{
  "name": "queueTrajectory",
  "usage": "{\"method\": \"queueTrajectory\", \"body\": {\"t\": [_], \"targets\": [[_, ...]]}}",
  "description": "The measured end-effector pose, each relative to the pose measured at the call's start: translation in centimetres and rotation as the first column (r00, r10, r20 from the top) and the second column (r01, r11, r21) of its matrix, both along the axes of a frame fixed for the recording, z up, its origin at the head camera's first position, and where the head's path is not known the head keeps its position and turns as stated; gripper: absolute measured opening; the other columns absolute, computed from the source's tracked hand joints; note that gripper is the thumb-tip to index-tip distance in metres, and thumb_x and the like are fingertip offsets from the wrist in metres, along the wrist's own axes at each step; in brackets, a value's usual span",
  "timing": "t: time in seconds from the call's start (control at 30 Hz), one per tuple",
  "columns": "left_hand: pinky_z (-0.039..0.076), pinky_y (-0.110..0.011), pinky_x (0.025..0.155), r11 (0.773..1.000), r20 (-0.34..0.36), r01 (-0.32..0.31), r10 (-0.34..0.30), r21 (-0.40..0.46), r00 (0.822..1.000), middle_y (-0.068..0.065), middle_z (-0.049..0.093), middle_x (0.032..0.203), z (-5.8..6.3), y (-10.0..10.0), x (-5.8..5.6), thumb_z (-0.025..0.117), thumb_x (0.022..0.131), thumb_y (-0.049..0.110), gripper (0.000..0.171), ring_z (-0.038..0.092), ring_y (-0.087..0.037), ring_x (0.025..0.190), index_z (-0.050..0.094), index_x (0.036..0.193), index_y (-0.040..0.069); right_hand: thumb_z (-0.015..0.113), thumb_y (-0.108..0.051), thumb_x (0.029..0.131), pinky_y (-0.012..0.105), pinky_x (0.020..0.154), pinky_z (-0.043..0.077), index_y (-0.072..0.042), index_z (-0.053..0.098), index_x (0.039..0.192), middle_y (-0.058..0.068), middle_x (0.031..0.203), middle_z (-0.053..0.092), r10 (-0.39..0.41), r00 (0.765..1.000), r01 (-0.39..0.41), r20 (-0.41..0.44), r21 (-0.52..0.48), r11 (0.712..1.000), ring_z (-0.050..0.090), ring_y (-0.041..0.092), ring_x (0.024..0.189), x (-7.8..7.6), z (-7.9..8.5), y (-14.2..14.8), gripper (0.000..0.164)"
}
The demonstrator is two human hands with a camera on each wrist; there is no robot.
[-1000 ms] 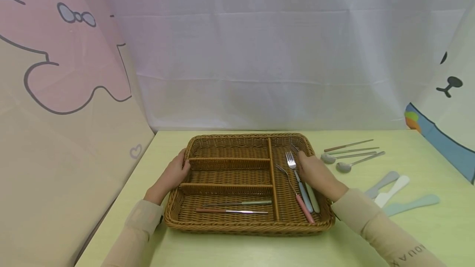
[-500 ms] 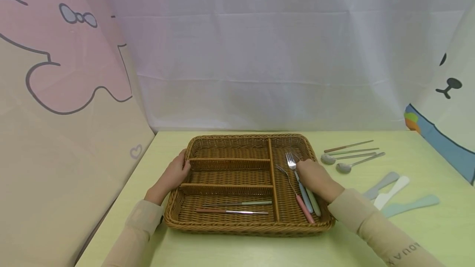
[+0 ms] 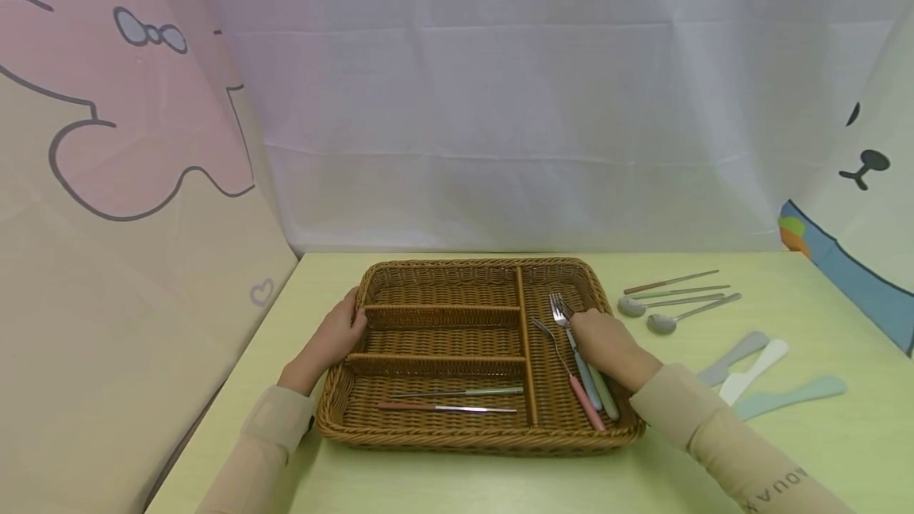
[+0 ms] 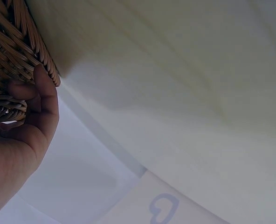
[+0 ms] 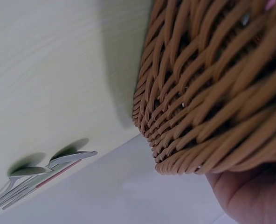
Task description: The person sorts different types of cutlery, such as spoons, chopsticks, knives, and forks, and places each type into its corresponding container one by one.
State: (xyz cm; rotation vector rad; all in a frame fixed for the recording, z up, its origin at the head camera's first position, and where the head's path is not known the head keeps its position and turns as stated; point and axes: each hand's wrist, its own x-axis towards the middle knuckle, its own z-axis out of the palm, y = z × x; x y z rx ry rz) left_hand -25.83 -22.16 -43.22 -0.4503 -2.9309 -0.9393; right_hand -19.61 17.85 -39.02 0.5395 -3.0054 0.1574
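Observation:
A brown wicker cutlery tray with several compartments sits on the table. My left hand holds its left rim, the fingers bent over the wicker edge in the left wrist view. My right hand is inside the tall right compartment and pinches a green-handled fork, covering its middle. Beside that fork lie a blue-handled fork and a pink-handled fork. In the right wrist view the tray wall hides the fingertips. Two chopsticks lie in the front left compartment.
To the right of the tray lie two spoons, two chopsticks, and three table knives in grey, white and mint. A pale cloth hangs behind the table.
My right hand has moved slightly toward me and lower in the right compartment, and the green-handled fork has shifted with it. The left hand and tray have stayed put.

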Motion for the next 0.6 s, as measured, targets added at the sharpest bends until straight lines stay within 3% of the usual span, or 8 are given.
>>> {"method": "queueTrajectory", "body": {"t": [0.43, 0.6], "targets": [[0.034, -0.061, 0.1, 1.0, 0.031, -0.02, 0.021, -0.007, 0.999, -0.037, 0.028, 0.14, 0.17, 0.09, 0.1, 0.031, 0.098, 0.019, 0.056, 0.031, -0.047, 0.125, 0.01, 0.141, -0.011, 0.051, 0.012, 0.076, 0.034, 0.04, 0.042, -0.004, 0.052, 0.062, 0.012, 0.054, 0.053, 0.038, 0.998, -0.04, -0.059, -0.048, 0.998, 0.05, 0.02, 0.047, 0.35, 0.02, 0.25, 0.021], [0.035, -0.06, 0.099, 1.0, 0.019, -0.013, 0.013, -0.001, 1.0, -0.036, 0.03, 0.139, 0.05, 0.09, 0.09, 0.031, 0.097, 0.017, 0.056, 0.032, -0.046, 0.124, 0.01, 0.141, -0.011, 0.049, 0.012, 0.077, 0.03, 0.041, 0.037, -0.007, 0.047, 0.059, 0.006, 0.052, 0.048, 0.044, 0.998, -0.051, -0.053, -0.127, 0.991, 0.043, 0.015, 0.046, 0.31, 0.4, 0.42, 0.026]]}}
